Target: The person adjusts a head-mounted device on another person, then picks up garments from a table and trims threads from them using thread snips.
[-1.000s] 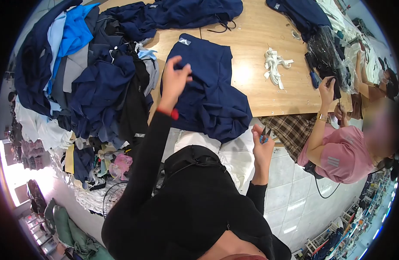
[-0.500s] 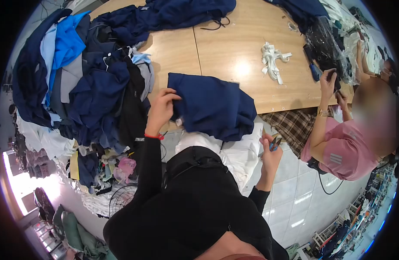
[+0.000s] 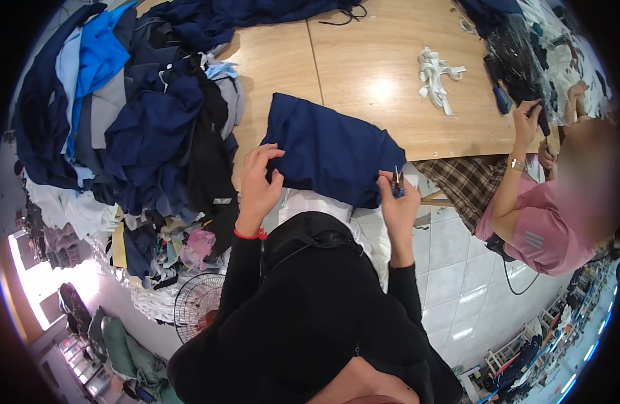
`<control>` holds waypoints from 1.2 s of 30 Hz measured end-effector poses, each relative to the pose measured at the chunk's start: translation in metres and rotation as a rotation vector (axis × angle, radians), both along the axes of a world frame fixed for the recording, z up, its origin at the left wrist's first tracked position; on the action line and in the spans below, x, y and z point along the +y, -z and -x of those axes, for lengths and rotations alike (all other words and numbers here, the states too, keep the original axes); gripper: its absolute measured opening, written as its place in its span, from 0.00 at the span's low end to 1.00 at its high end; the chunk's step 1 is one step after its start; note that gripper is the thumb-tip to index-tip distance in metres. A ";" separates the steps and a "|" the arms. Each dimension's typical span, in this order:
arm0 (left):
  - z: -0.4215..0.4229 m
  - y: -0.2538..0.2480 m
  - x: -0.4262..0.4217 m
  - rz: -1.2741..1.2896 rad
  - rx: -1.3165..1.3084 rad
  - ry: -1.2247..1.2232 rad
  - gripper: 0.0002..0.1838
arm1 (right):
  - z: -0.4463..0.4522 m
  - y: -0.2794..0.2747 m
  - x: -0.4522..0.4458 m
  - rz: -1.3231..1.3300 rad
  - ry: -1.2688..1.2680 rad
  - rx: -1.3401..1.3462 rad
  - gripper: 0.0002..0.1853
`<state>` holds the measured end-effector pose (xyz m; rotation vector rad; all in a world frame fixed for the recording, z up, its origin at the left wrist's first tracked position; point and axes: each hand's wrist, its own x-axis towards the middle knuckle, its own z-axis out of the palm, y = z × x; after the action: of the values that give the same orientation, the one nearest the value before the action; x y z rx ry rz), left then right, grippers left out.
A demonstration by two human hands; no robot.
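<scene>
A navy blue garment (image 3: 330, 148) lies folded over at the near edge of the wooden table, partly above white cloth (image 3: 310, 204). At its left side is my left hand (image 3: 259, 185), fingers apart and fingertips at the fabric's edge. My right hand (image 3: 398, 205) is closed on small blue-handled snips (image 3: 397, 183), whose points face up and away from me. Its thumb and fingers are at the garment's right lower corner. Whether they also pinch the cloth cannot be made out.
A big heap of clothes (image 3: 155, 128) fills the left side. White strips (image 3: 438, 79) lie on the wooden table (image 3: 363, 60). At the right, a person in a pink shirt (image 3: 549, 225) holds dark material. A fan (image 3: 199, 306) stands at the lower left.
The garment has been folded over and now lies as a compact shape. My left hand has come down to its left edge; my right hand, with the snips, has moved in to its right corner.
</scene>
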<state>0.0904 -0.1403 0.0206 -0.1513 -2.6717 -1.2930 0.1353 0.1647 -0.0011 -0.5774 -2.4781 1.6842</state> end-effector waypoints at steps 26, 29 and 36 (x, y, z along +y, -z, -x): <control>-0.006 0.020 -0.009 0.345 0.017 0.105 0.16 | 0.116 0.038 0.013 -0.417 0.016 0.089 0.12; 0.005 0.016 -0.011 0.037 -0.018 -0.066 0.08 | 0.094 0.019 0.052 -0.237 0.225 0.147 0.11; 0.034 0.001 0.022 -0.398 -0.221 -0.043 0.11 | 0.001 -0.015 0.071 -0.518 0.133 0.251 0.14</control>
<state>0.0561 -0.1178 0.0198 0.1067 -2.4991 -1.8888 0.1344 0.2357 0.0137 -0.4244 -2.4762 0.9386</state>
